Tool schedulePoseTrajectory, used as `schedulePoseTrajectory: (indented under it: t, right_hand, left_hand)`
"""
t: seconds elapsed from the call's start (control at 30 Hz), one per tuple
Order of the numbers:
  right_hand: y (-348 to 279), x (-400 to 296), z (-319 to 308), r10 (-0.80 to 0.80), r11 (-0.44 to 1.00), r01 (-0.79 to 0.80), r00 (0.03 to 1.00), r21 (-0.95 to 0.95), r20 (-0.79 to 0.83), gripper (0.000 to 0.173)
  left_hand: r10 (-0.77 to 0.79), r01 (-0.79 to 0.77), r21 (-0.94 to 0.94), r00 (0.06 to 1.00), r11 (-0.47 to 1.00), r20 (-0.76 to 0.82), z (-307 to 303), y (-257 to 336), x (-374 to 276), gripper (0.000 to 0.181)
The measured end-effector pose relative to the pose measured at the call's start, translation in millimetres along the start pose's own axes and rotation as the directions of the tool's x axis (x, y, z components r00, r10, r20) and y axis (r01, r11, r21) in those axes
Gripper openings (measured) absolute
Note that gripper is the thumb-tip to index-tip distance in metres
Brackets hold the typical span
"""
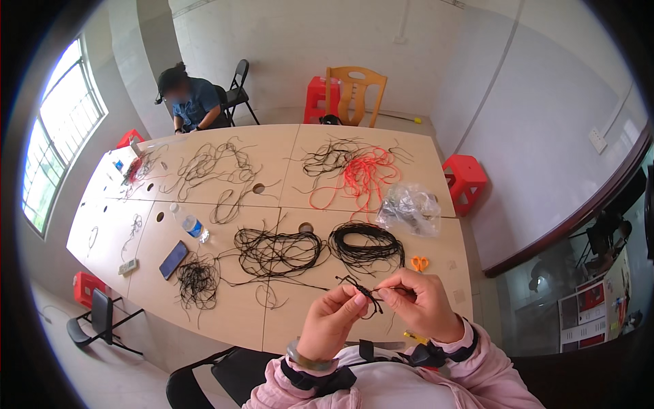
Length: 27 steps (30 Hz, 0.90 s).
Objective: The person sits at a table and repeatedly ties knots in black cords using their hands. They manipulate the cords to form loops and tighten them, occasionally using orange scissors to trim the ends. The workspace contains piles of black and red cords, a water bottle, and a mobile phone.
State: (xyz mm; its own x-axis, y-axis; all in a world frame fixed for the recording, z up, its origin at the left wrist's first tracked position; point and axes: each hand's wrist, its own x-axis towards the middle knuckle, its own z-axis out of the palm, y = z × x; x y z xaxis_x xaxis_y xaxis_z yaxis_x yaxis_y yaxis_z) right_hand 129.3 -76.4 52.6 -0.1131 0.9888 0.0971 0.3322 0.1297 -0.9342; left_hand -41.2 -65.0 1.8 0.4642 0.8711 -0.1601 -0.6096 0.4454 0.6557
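Note:
A small piece of knotted black cord is pinched between the thumb and fingers of my left hand. Thumb and index finger of my right hand grip a thin strand of black cord that runs from this knotted piece. Both hands are raised over the table's near edge. Beyond them lie a coiled black cord bundle and a looser looped black cord bundle. Orange-handled scissors rest past my right hand, their blades partly hidden. A yellow tool shows below my right wrist.
A water bottle, a phone and a black cord tangle are on the left. Red cord and a clear plastic bag lie farther off. Another person sits at the table's far side.

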Motion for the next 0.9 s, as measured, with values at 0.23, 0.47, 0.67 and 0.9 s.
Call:
schedulePoseTrajectory:
  t: [0.23,0.47,0.67,0.9]
  right_hand:
    - [7.6,5.4,-19.8,-0.088,0.966,0.17,0.925,-0.196,0.368,0.01]
    - [-1.9,8.2,1.6,0.094,0.859,-0.172,0.979,0.483,0.181,0.015]
    - [12.1,9.0,5.8,0.113,0.885,-0.103,0.994,0.454,0.005,0.017]
    - [21.5,3.9,18.7,0.044,0.858,-0.046,0.999,0.511,0.017,0.025]
  left_hand:
    - [0.336,-0.245,0.565,0.94,0.788,-0.061,-3.3,4.0,1.6,0.012]
    - [0.149,-0.142,0.23,0.989,0.963,-0.012,13.2,3.7,0.6,0.011]
    - [0.017,-0.005,0.22,0.998,0.975,-0.056,4.8,6.0,-1.6,0.011]
    - [0.056,-0.048,0.141,0.997,0.989,-0.055,8.5,5.3,0.5,0.006]
